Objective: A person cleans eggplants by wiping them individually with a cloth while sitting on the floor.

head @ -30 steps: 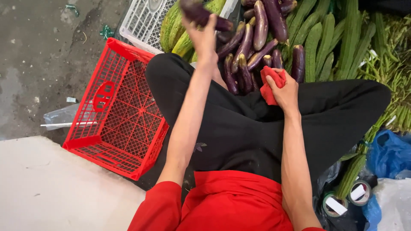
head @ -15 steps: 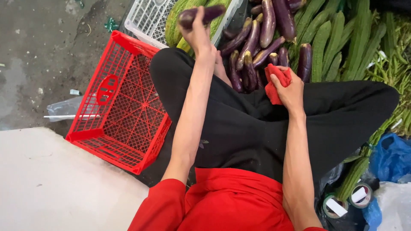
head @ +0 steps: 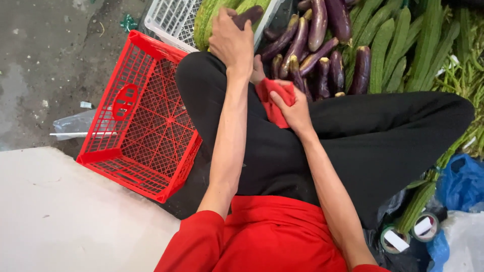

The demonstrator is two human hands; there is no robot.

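My left hand [head: 231,41] is closed around a dark purple eggplant [head: 248,15], held over my knee near the white crate. My right hand [head: 295,110] grips a red cloth [head: 272,98] just in front of my black trousers. Beyond both hands lies a heap of purple eggplants [head: 322,48]. I sit cross-legged in a red shirt.
A red plastic crate [head: 138,121] stands tilted to my left on the wet concrete. A white crate [head: 174,19] with green gourds [head: 212,15] sits behind it. Long green ridged gourds [head: 403,45] lie right. Tape rolls [head: 403,236] and a blue bag [head: 461,181] lie lower right.
My left hand has lowered and come nearer with the eggplant. My right hand with the red cloth has shifted left, closer to my left arm.
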